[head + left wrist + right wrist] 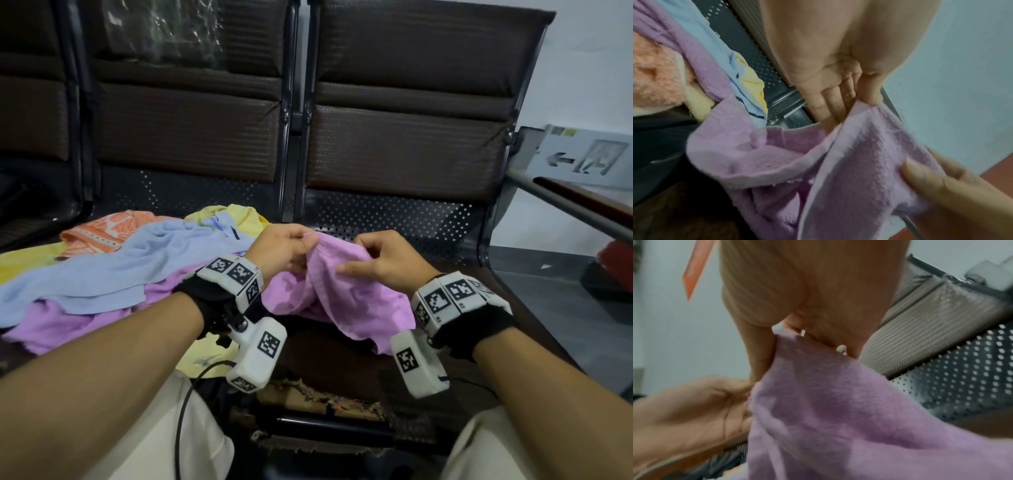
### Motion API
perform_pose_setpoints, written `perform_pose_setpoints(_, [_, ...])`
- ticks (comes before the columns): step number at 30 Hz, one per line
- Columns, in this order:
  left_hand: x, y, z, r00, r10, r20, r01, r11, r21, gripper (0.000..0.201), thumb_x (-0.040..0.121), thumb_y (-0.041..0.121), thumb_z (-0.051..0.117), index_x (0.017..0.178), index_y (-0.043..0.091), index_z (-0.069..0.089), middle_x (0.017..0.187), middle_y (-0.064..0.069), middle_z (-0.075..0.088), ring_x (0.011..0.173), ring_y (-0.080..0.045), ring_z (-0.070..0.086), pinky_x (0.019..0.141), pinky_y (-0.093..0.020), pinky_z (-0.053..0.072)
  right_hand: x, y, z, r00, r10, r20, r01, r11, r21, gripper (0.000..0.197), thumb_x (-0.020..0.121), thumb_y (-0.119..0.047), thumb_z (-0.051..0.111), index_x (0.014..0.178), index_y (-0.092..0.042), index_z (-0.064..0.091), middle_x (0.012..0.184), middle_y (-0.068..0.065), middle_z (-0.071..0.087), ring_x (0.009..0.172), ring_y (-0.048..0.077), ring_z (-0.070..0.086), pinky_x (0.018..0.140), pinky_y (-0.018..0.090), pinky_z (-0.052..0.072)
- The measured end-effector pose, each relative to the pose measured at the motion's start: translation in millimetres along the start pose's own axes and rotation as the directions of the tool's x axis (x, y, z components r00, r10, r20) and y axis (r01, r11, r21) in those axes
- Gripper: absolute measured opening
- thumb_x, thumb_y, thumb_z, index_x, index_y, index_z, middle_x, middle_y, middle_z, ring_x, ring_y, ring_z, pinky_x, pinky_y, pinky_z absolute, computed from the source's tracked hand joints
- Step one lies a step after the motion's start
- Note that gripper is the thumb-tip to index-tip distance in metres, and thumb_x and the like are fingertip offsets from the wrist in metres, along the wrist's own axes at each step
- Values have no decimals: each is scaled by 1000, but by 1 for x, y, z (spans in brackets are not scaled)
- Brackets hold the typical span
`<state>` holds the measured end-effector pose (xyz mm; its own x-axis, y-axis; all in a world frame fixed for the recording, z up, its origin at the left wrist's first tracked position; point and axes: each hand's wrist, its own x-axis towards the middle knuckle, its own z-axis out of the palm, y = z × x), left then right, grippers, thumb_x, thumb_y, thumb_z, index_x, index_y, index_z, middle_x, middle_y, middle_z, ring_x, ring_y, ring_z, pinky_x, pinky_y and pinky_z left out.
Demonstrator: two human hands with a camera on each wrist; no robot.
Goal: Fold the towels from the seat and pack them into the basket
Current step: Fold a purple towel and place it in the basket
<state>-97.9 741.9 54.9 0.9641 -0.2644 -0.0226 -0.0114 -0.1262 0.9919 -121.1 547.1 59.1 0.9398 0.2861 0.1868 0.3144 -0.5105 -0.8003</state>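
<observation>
Both hands hold one purple towel (337, 291) up over the front of the dark brown seat (404, 157). The left hand (284, 251) pinches the towel's top edge between thumb and curled fingers; in the left wrist view its fingers (830, 104) lie behind the cloth and the thumb presses from the front. The right hand (383, 262) grips the same edge just beside the left hand, with its thumb stretched across the fabric and its fingers bent over the top fold. Below the two grips the purple towel hangs in loose folds, and its lower corner droops toward the person's lap.

Left of the purple towel, a heap of other towels lies on the neighbouring seat pad: a light blue towel (113, 270) spreads across the top, an orange patterned towel (102, 228) lies behind it, and a yellow towel (239, 216) shows at the back edge of the heap. More purple cloth (65, 325) sticks out from under the light blue towel. Beyond the purple towel stands the perforated metal back of the seat (387, 212).
</observation>
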Motion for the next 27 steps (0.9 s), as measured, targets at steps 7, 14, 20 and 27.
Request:
perform_pose_setpoints(7, [5, 0, -35, 950, -55, -306, 15, 991, -130, 19, 97, 13, 47, 85, 6, 60, 79, -10, 54, 68, -20, 50, 54, -25, 48, -10, 1, -16, 993, -84, 77, 114, 808, -578, 49, 75, -56, 68, 56, -17, 45, 54, -2, 49, 52, 12, 43, 55, 26, 29])
perform_pose_setpoints(14, [10, 0, -60, 845, 22, -534, 24, 997, 80, 28, 95, 9, 42, 112, -6, 58, 115, -31, 59, 102, -36, 56, 100, -46, 43, -19, 18, -10, 848, 471, 242, -57, 535, -843, 47, 89, -63, 40, 94, -26, 67, 91, -4, 67, 89, 14, 59, 92, 37, 33])
perform_pose_setpoints(20, [7, -7, -64, 815, 65, -576, 100, 963, 251, 29, 95, 10, 37, 103, -4, 61, 109, -28, 60, 105, -37, 56, 89, -36, 42, -16, 17, -20, 967, 246, 62, -136, 708, -693, 9, 72, -14, 63, 70, -20, 56, 70, 0, 62, 70, 19, 64, 61, 27, 49])
perform_pose_setpoints(27, [1, -16, -62, 839, 166, -519, 59, 919, 390, 23, 95, 12, 41, 95, 2, 61, 105, -25, 62, 100, -34, 56, 78, -29, 37, -21, 21, -32, 996, 29, -87, -85, 639, -765, 23, 73, -13, 63, 65, -24, 45, 76, -7, 52, 83, 24, 58, 65, 31, 40])
